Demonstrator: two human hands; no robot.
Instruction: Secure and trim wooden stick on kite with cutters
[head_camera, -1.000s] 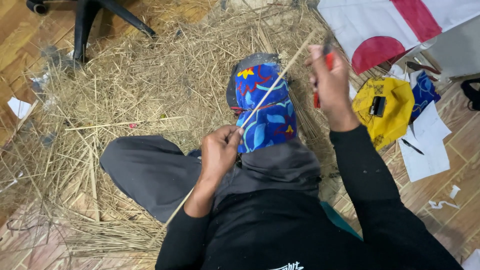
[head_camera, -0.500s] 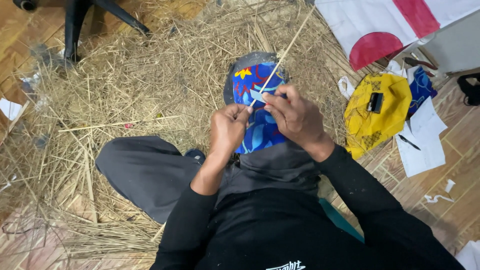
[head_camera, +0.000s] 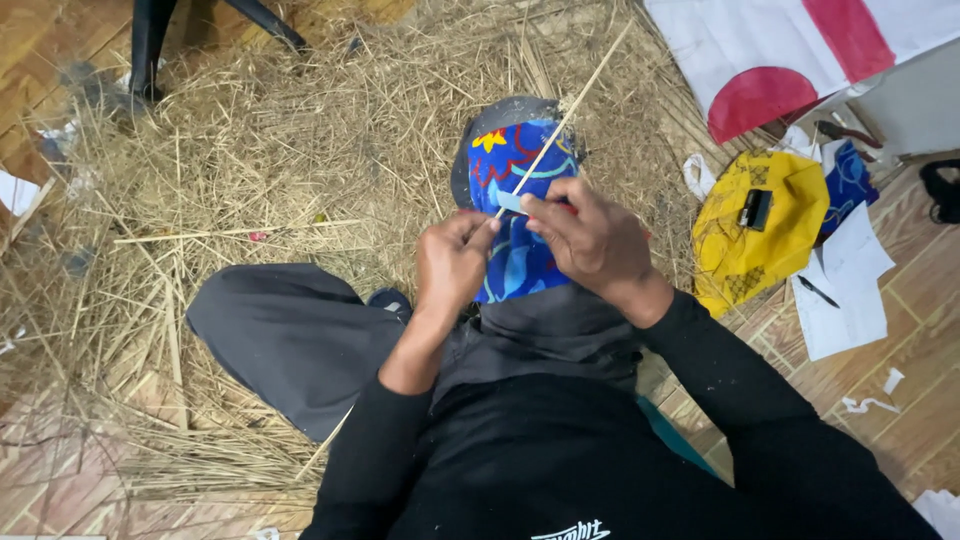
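The left hand (head_camera: 452, 262) is pinching the near end of a thin bamboo stick (head_camera: 565, 118), fingers closed around it. The right hand (head_camera: 590, 240) is gripping a small knife (head_camera: 512, 201) against the stick. Both are working above a blue patterned cloth (head_camera: 515, 250) draped over the knee, with straw (head_camera: 280, 150) covering the floor.

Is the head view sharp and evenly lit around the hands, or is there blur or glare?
Head view: left hand, right hand and thin stick look sharp; light is soft and even, no glare; straw softens slightly toward the left edge, with mild wide-angle bending.
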